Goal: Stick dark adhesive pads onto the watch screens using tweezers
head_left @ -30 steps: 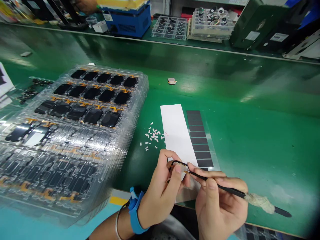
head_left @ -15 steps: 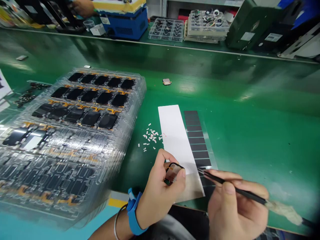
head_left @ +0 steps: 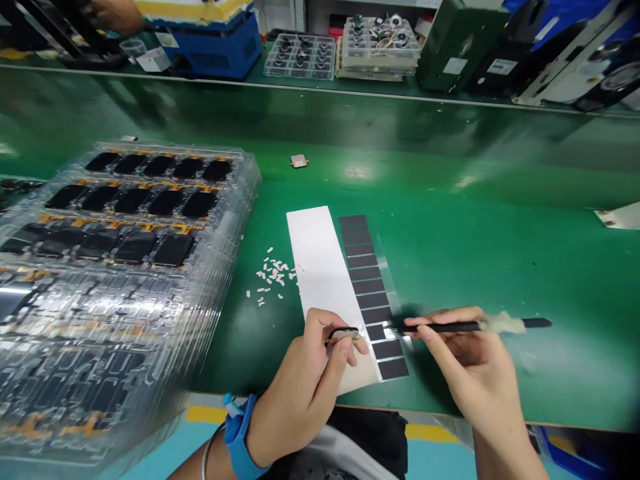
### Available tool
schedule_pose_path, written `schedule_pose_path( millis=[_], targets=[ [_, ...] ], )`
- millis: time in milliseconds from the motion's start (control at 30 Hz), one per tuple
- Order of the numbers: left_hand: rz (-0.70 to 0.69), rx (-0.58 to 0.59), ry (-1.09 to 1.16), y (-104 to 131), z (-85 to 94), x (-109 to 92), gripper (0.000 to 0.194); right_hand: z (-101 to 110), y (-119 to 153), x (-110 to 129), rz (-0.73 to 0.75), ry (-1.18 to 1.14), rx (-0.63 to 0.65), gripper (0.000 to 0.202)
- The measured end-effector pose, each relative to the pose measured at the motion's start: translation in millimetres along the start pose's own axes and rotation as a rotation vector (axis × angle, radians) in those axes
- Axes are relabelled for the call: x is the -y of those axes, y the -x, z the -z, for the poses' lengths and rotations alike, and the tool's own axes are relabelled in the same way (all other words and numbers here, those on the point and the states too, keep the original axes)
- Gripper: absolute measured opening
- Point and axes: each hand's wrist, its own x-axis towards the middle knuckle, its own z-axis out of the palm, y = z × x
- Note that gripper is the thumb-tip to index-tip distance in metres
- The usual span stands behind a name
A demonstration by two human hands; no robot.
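My left hand [head_left: 295, 387] is closed on a small display module [head_left: 344, 335], pinched between thumb and fingers and seen nearly edge-on. It hovers over the near end of a white paper strip [head_left: 320, 260]. Black tweezers [head_left: 450, 327], wrapped in pale tape toward the back, lie almost level in my right hand [head_left: 480, 367]. Their tips are over a clear sheet of black rectangular stickers [head_left: 367, 285], beside one rectangle low in the row; whether they grip anything is too small to tell. Small white pieces [head_left: 275, 272] are scattered left of the paper.
Stacked clear trays [head_left: 220, 267] fill the left, their upper rows holding black display modules. Another small module [head_left: 299, 161] lies farther back on the green bench [head_left: 475, 253]. On the rear shelf are a blue box [head_left: 215, 47], compartment boxes [head_left: 300, 57] and another person's hand [head_left: 117, 15].
My view has shifted right. My right hand has turned, bringing the tweezers from a slant to nearly level over the black stickers. My left hand has tilted the display module more edge-on.
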Motion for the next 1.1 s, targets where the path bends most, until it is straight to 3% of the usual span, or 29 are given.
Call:
schedule_pose_path(
  millis=[133, 300, 700, 1100],
  targets=[
    [-0.014, 0.090, -0.256, -5, -7.1, -5, 0.013, -3, -1, 1, 0.004, 0.010, 0.036, 0.013],
    [-0.053, 0.084, -0.409, -11, -13.4, -3, 0.012, -6, 0, -1, 0.009, 0.026, 0.050, 0.009],
    [-0.083, 0.061, -0.426, -15, -14.3, 2, 0.010, -8, 1, -2, -0.040, 0.008, 0.005, 0.012],
    [0.008, -0.019, -0.411, -17, -13.4, 3, 0.009, 1, 1, -1, -0.074, -0.155, -0.109, 0.016]
  ],
)
